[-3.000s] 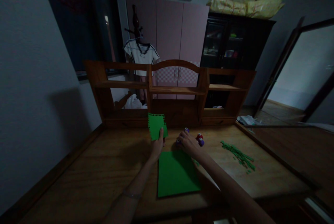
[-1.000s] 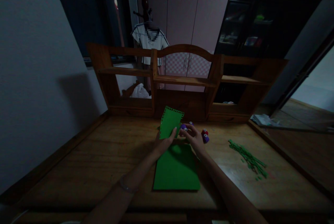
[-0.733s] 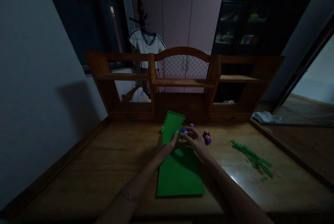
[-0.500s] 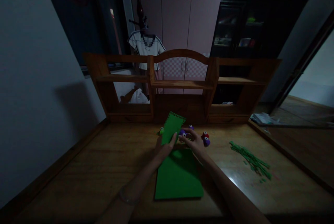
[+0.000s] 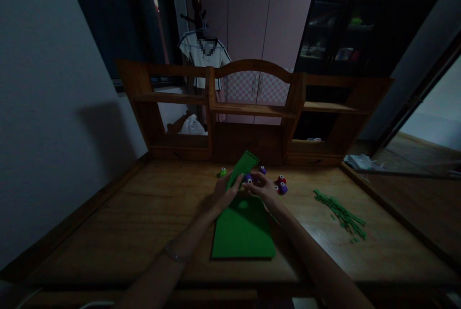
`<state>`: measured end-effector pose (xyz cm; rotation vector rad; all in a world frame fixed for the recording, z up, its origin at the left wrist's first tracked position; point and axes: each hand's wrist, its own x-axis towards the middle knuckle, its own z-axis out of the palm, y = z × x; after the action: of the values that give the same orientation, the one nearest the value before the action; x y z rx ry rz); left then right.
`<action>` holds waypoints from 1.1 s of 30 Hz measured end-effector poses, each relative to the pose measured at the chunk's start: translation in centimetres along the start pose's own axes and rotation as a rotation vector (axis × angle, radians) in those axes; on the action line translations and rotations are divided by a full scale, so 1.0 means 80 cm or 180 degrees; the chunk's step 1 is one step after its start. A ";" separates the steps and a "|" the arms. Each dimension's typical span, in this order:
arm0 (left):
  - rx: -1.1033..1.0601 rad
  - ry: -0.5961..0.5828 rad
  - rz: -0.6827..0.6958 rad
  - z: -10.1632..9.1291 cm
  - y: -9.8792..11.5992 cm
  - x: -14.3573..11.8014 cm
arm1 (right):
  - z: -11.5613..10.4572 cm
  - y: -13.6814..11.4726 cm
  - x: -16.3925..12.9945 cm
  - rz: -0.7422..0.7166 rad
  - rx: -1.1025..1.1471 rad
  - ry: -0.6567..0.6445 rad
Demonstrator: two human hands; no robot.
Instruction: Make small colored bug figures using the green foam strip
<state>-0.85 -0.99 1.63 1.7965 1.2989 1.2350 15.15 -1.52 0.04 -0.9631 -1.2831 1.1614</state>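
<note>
Two bare hands meeting over the far middle of the wooden bench (image 5: 126, 222), in very dim light. Left hand (image 5: 224, 194) with fingers (image 5: 236, 183) pinched together on the lower edge of a small green paper card with a row of punched holes along its top (image 5: 244, 167), tilted up and leaning to the right. Right hand (image 5: 264, 190) with fingers (image 5: 254, 178) curled and closed around a small purple round craft punch (image 5: 248, 179), pressed right against the card's right edge, just beside the left fingers. Directly below both sets of fingers, flat on the bench, a larger plain green paper sheet (image 5: 243, 229), its far end partly under the hands. Just beyond the right fingers, another small purple punch (image 5: 262, 169); to their right, close by, a red punch (image 5: 281, 179) and a purple punch (image 5: 283, 188) touching each other. Left of the left fingers, near but apart, a small green punch (image 5: 223, 172). Well to the right of the right fingers, a loose scatter of thin green paper strips (image 5: 340, 215). Beyond all fingers, at the back of the bench, a wooden shelf unit with an arched middle (image 5: 252, 107). On the left wrist, a thin bracelet (image 5: 172, 253)
</note>
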 end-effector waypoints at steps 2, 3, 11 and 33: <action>-0.0106 0.0002 0.0069 0.001 0.000 0.001 | 0.000 0.000 -0.001 0.0016 0.0006 -0.0031; -0.0133 0.0020 0.0065 0.001 0.000 0.001 | 0.000 0.000 -0.001 0.0021 -0.0006 -0.0008; -0.0357 -0.0164 -0.0012 -0.005 0.002 -0.001 | 0.001 -0.001 0.000 0.0048 0.0023 0.0130; -0.0944 -0.0301 -0.0575 0.012 -0.020 0.000 | 0.000 -0.004 -0.001 0.0222 0.0197 0.0121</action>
<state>-0.61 -0.42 -0.14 1.4766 1.1311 1.1602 15.15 -1.65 0.30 -0.9862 -1.1849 1.2239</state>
